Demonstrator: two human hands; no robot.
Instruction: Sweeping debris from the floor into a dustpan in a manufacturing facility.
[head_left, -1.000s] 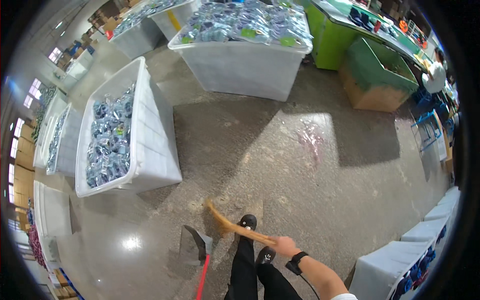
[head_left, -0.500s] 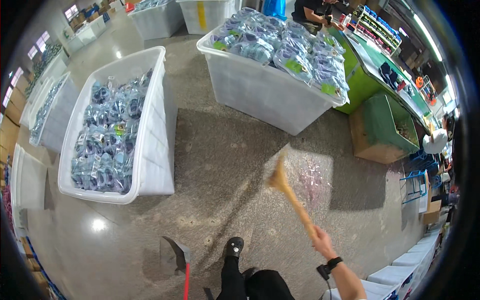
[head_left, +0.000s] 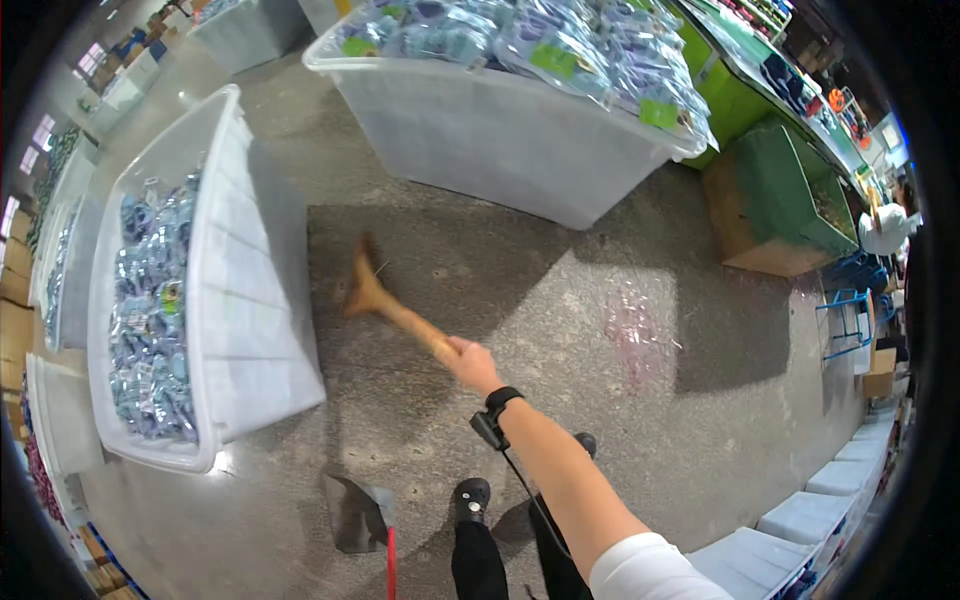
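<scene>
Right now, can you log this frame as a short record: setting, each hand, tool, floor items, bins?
setting: storage hall with a grey concrete floor
right hand: closed round the handle of a wooden broom, arm stretched forward
left hand: not in view
broom head: blurred, low over the floor
dustpan: dark metal, red handle, on the floor beside the black shoes
bins: white plastic bin at left and a larger bin ahead, both holding bagged items
wrist: black band with a cable

White short sleeve (head_left: 645,570), black wristband (head_left: 497,399) with dangling cable, black trousers (head_left: 478,560), black shoes (head_left: 470,497).
</scene>
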